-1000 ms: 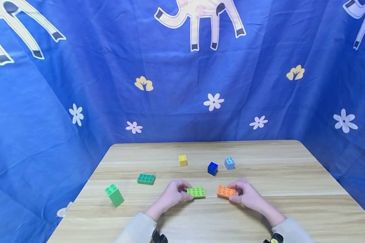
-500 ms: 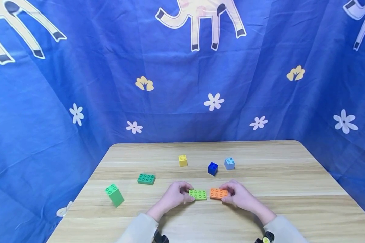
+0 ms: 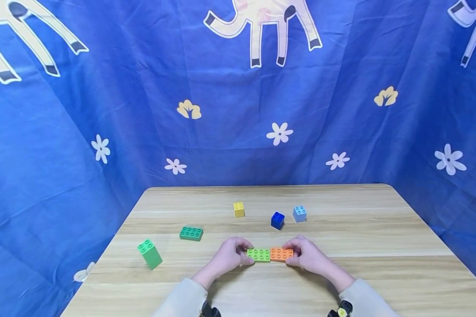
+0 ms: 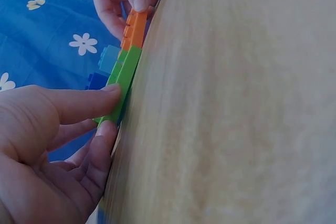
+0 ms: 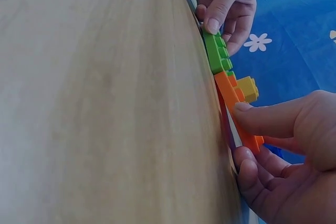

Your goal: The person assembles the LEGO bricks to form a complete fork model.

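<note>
My left hand (image 3: 231,256) pinches a lime green toy brick (image 3: 258,255) by its left end, thumb on the near side and fingers on the far side. Across from it, my right hand (image 3: 307,256) pinches an orange toy brick (image 3: 281,254) by its right end. The two bricks lie end to end with their studs up, their short ends meeting at the middle. In the left wrist view the green brick (image 4: 125,80) lines up with the orange brick (image 4: 135,29) low over the table. Part of each brick's outer end is hidden by fingers.
Behind the hands stand a yellow brick (image 3: 239,209), a dark blue brick (image 3: 277,220) and a light blue brick (image 3: 299,213). To the left lie a dark green brick (image 3: 191,233) and a tall green brick (image 3: 150,254). A blue patterned curtain (image 3: 230,154) borders the wooden table (image 3: 341,229).
My right hand has brought the orange brick leftward until its end meets the lime green brick. The left hand has shifted slightly right and nearer with its brick.
</note>
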`<state>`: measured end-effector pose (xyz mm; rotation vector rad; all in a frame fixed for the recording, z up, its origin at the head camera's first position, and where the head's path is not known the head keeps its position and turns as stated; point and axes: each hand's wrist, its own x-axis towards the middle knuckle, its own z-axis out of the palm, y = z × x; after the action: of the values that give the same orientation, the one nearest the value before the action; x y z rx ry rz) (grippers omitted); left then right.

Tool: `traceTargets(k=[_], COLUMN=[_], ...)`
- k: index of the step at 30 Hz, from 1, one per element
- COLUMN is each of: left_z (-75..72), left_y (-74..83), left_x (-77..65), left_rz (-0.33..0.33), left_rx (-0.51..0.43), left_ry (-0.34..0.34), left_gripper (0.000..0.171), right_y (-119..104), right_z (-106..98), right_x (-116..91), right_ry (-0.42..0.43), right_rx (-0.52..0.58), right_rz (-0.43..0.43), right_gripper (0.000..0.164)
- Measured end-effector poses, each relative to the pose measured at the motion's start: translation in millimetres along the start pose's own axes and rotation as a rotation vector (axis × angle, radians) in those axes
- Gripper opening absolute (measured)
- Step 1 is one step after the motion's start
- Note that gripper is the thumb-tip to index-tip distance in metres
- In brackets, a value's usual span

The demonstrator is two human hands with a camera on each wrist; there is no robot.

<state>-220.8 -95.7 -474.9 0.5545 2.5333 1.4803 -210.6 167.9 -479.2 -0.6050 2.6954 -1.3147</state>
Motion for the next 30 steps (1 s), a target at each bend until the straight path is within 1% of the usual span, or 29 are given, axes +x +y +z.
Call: traceTargets(k=[7,12,15,22,27,30], left_z=[1.6,2.5,3.1,3.8,2.6,1.1], left_y=[-1.3,-1.0,-0.1,1.0,-0.8,-0.4], left_x=[-0.7,-0.4,-0.8,-1.5,-1.3,-1.9], left_rz=[-0.006,-0.006,-0.005,-0.014,-0.024,-0.022], left_rx=[0.023,0.050,0.051,0.018,-0.014,-0.024], left_ry=[0.009,0.014,0.012,0.001,-0.013,-0.020], left_gripper=[0.036,0.034,0.034,0.035,0.041,0.043], right_y=[1.2,1.6,1.4,0.4,0.8,2.4], right_z=[0.1,0.6,0.8,1.1,-0.4,-2.1], right_x=[1.8,2.7,2.9,2.2,1.7,1.2], right_ry=[-0.023,-0.034,-0.035,-0.033,-0.030,-0.024], right_rx=[-0.016,-0.012,-0.011,-0.013,0.011,0.043], right_rz=[-0.006,0.005,0.014,0.017,0.028,0.044], right_gripper=[0.035,0.035,0.035,0.036,0.040,0.041])
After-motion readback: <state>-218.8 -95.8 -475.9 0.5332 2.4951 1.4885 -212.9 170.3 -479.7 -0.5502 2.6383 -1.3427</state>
